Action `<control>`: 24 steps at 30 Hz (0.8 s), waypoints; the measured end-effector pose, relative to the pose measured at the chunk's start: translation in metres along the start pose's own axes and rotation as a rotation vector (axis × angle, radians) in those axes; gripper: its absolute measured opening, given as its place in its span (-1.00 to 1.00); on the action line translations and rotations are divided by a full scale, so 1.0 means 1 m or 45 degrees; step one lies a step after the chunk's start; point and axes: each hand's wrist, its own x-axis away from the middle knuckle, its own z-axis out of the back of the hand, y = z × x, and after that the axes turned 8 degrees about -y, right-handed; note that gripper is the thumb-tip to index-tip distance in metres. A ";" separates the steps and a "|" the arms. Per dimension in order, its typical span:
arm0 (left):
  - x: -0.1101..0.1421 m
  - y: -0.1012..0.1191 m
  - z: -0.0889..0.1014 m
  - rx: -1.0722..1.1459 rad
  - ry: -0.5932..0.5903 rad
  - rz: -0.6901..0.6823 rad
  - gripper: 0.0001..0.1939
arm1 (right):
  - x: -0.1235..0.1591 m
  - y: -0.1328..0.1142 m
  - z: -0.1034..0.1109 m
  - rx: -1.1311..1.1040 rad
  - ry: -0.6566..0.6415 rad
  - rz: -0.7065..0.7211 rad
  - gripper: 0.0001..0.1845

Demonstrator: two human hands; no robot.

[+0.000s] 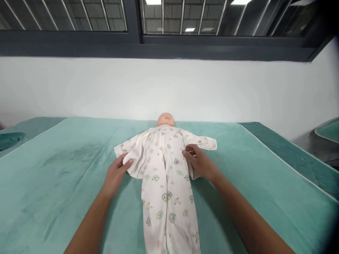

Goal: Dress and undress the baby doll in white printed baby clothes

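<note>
A baby doll (166, 119) lies on its back, its head away from me. Its white baby clothes (169, 183) are printed with small green and pink figures, with both sleeves spread wide and the legs running toward me. At the left side, my left hand (116, 173) pinches the loose edge of the baby top (137, 158) between thumb and fingers, and a plain white part of the cloth shows there. Across from it, my right hand (200, 162) has its fingers closed at the top's right side, below the sleeve. The fingertips partly hide the cloth there.
A soft green cover (79, 151) lies under the doll, with pale seams toward both sides. Behind it rises a white wall (169, 84) beneath a dark-framed window (159, 44) with metal bars. Another green padded surface (329, 130) stands at the far right.
</note>
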 end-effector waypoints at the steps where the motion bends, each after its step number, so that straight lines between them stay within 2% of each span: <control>1: 0.000 0.001 -0.004 0.073 -0.108 0.034 -0.47 | -0.008 -0.001 -0.007 0.000 0.023 -0.038 -0.62; 3: 0.000 0.006 -0.015 0.178 -0.223 0.087 -0.46 | -0.020 -0.001 -0.017 0.016 0.109 -0.103 -0.58; 5: 0.001 0.016 -0.028 0.237 -0.141 0.034 -0.46 | -0.026 0.003 -0.022 0.023 0.198 -0.104 -0.55; 7: 0.004 0.030 -0.042 0.152 -0.015 -0.126 -0.50 | -0.028 0.010 -0.024 -0.073 0.229 -0.068 -0.55; 9: 0.009 0.046 -0.056 -0.128 -0.036 -0.307 -0.57 | -0.026 0.015 -0.022 -0.327 0.194 -0.057 -0.57; 13: 0.021 0.057 -0.085 -0.982 -0.320 -0.556 -0.62 | -0.022 0.012 -0.010 -0.974 0.121 -0.013 -0.62; 15: 0.028 0.053 -0.093 -1.253 -0.387 -0.636 -0.61 | -0.022 -0.001 -0.002 -1.071 0.104 0.043 -0.65; 16: 0.031 0.050 -0.095 -1.300 -0.394 -0.654 -0.61 | -0.023 -0.010 0.002 -1.048 0.100 0.067 -0.67; 19: 0.031 0.050 -0.090 -1.069 -0.337 -0.552 -0.64 | -0.032 -0.042 0.009 -0.761 -0.001 0.105 -0.71; 22: 0.008 0.059 -0.077 -0.682 -0.062 -0.363 -0.65 | -0.047 -0.069 0.017 -0.384 -0.326 0.042 -0.68; 23: -0.006 0.062 -0.073 -0.612 0.037 -0.326 -0.65 | -0.053 -0.074 0.021 -0.308 -0.377 0.020 -0.67; 24: -0.022 0.065 -0.069 -0.577 0.116 -0.305 -0.65 | -0.059 -0.077 0.024 -0.265 -0.354 0.006 -0.67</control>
